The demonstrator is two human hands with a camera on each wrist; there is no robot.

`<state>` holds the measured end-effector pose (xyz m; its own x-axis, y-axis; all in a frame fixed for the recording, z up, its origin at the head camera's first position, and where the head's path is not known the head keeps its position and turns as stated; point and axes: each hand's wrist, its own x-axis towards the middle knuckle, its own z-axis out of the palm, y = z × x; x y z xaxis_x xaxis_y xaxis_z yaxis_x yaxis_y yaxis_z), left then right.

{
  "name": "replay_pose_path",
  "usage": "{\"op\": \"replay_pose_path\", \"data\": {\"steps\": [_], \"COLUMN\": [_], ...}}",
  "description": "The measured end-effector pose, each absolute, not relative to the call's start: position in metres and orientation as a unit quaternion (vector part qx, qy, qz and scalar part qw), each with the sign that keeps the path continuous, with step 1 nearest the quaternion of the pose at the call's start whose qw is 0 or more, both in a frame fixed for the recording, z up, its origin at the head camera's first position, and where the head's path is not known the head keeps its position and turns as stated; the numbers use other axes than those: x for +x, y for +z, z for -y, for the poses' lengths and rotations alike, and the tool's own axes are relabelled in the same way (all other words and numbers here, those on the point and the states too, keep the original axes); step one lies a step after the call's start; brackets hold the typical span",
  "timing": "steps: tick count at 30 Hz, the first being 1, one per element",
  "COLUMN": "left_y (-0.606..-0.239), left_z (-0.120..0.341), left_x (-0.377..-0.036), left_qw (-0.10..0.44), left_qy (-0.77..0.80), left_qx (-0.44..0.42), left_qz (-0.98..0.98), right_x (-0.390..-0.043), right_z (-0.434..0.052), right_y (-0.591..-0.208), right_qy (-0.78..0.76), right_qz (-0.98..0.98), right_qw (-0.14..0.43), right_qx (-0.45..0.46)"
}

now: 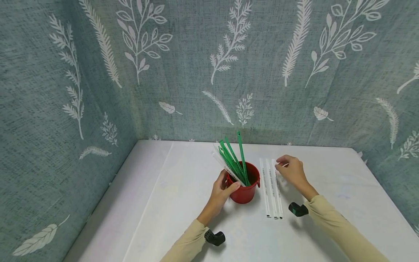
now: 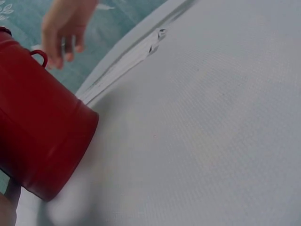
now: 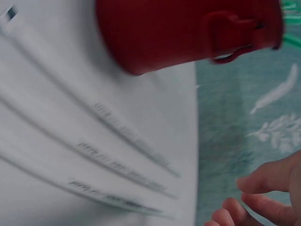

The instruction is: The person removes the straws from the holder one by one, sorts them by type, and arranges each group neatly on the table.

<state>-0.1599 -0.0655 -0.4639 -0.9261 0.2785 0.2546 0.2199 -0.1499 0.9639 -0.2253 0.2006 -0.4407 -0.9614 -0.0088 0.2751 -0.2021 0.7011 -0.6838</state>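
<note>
My left hand [image 1: 220,194] grips the rim of a small red bucket [image 1: 243,195], thumb at the front and fingers at its left side. Inside lean several green sticks [image 1: 241,156], like wrapped straws, and a white one [image 1: 229,170] with dark print. To the bucket's right, three white printed straw-like sticks [image 1: 271,189] lie side by side on the table. Above the far end of the rightmost one, my right hand [image 1: 292,171] hovers with bent fingers. The right wrist view shows its thumb [image 3: 268,176] apart from the fingertips, nothing visible between them.
A white-covered table [image 1: 173,211] carries everything. Grey-green cloth with white leaf prints [image 1: 190,72] hangs behind the table and along its sides. The bucket has a small side handle loop [image 3: 228,37]. Black wrist devices [image 1: 215,238] sit at both sleeves.
</note>
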Motion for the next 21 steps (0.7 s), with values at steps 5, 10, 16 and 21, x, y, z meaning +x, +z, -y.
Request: {"op": "replay_pose_path", "data": {"steps": [5,10,16,21], "left_y": [-0.462,-0.461,-0.460,-0.463], "left_z": [0.062,0.060,0.061,0.062], "left_x": [-0.158,-0.159,-0.159,-0.159], "left_qw": [0.015,0.010,0.008,0.009], "left_qy": [0.729,0.727,0.728,0.727], "left_qx": [0.194,0.195,0.195,0.186], "left_qz": [-0.656,-0.658,-0.657,-0.661], "right_x": [-0.222,-0.217,-0.209,-0.201], "right_z": [-0.198,-0.190,-0.177,-0.166], "right_y": [-0.425,-0.409,-0.392,-0.383], "right_qy": [0.387,0.398,0.412,0.419], "right_qz": [0.909,0.900,0.890,0.883], "right_qw": [0.137,0.144,0.138,0.133], "right_qx": [0.076,0.107,0.138,0.167]}}
